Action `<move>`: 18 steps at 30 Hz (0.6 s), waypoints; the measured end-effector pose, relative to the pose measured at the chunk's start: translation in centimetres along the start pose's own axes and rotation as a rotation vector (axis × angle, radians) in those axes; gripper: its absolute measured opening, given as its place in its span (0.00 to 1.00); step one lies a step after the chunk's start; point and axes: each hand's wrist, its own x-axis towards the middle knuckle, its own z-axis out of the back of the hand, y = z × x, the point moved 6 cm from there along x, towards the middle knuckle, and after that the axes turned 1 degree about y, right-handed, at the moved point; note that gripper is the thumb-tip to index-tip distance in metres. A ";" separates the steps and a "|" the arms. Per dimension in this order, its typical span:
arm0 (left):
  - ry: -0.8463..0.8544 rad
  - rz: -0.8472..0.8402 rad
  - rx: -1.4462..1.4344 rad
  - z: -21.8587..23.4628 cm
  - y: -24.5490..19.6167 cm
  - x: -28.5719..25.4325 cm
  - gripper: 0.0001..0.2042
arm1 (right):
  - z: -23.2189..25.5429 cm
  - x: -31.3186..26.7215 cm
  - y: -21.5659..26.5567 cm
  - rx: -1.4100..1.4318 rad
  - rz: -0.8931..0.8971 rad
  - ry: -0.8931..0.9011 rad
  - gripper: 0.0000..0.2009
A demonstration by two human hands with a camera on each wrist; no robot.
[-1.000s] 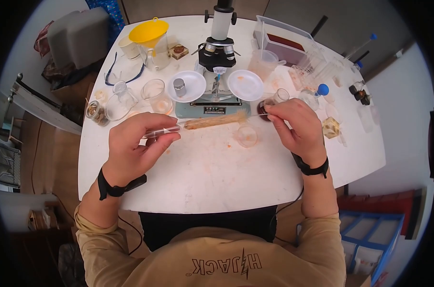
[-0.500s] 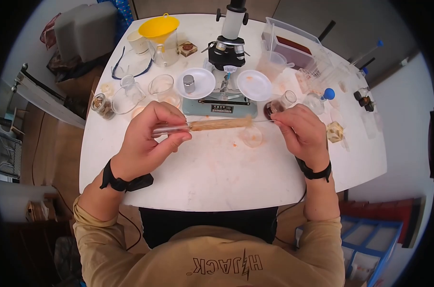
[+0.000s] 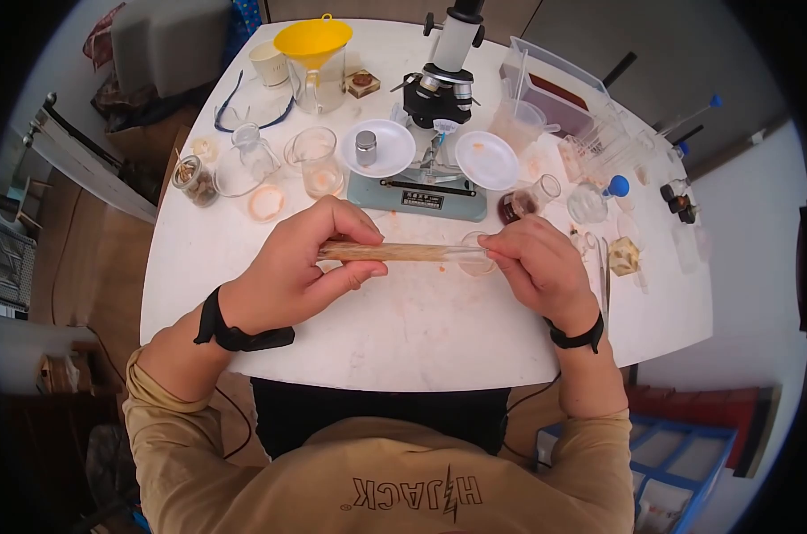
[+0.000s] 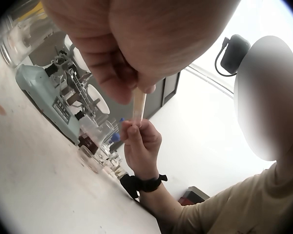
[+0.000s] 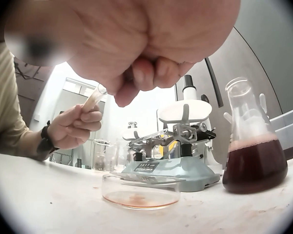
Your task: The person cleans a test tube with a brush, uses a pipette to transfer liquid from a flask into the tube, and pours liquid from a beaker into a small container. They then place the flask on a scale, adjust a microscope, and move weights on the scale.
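Observation:
In the head view a clear glass test tube (image 3: 464,254) lies level between both hands, above the table's front half. Tan bristles of a test tube brush (image 3: 412,253) show inside it. My left hand (image 3: 292,262) holds the tube between thumb and fingers towards its left end. At the tube's right-hand mouth, my right hand (image 3: 546,271) pinches the brush's thin handle, mostly hidden by the fingertips. The left wrist view shows the pale tube (image 4: 139,105) spanning the two hands. A shallow glass dish (image 5: 140,192) with orange residue stands below the right hand.
Behind the hands stands a teal balance (image 3: 421,198) with two white pans, a microscope (image 3: 439,89) behind it. A conical flask (image 3: 517,206) of dark red liquid stands near the right hand. Beakers (image 3: 321,169) and a yellow funnel (image 3: 314,40) occupy the left; metal tweezers (image 3: 604,267) lie right.
The brush bristles, outside the tube a second ago, are now inside it. My hands have come closer together, the right moving left towards the tube mouth. The head view has shifted slightly.

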 end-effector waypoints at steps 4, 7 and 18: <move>0.016 0.009 0.012 -0.4 -0.1 0.2 0.16 | -0.1 0.2 0.4 0.016 -0.014 0.011 0.12; 0.017 0.046 0.017 -0.4 -0.2 0.1 0.15 | -0.2 0.1 0.4 0.007 -0.022 0.029 0.12; -0.154 -0.087 0.242 0.9 -1.4 0.5 0.12 | -0.1 0.3 -0.4 0.045 -0.137 0.032 0.06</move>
